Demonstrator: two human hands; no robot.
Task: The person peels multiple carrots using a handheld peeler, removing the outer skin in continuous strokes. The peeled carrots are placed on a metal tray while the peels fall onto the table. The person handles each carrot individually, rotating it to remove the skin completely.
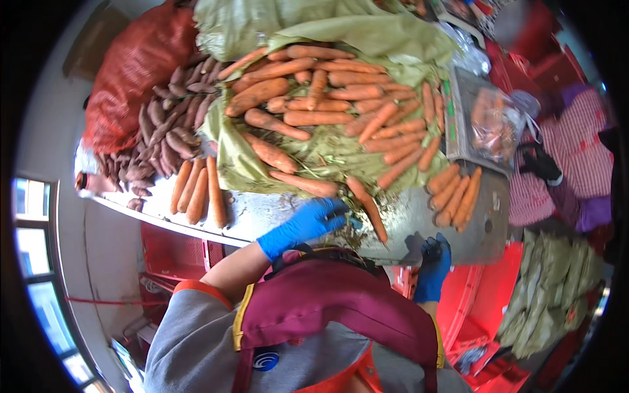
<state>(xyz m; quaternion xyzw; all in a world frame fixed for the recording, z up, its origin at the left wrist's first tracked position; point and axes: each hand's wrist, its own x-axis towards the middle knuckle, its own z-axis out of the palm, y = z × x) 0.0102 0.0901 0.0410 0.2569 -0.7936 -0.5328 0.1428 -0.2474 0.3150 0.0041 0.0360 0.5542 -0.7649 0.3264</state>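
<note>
My left hand (314, 220), in a blue glove, is over the near edge of the metal table, just below a carrot (305, 185). Its fingers are spread a little, with nothing visible between them. Another carrot (366, 208) lies to its right, tip toward me, among dirt and plant scraps (344, 238). At the table's front edge my gloved right hand (434, 265) has its fingers bent up and a dark, soiled palm side; whether it holds anything is unclear. Beyond both hands, a pile of carrots (319, 93) rests on a green woven sack (314, 147).
Several carrots (196, 189) are lined up at left, and another group (454, 196) at right. Purple sweet potatoes (167, 132) spill beside a red mesh sack (137, 73). Bagged carrots (494, 123) lie on a scale-like tray (454, 142). Another person's gloved hand (540, 162) is at right, above red crates (484, 294).
</note>
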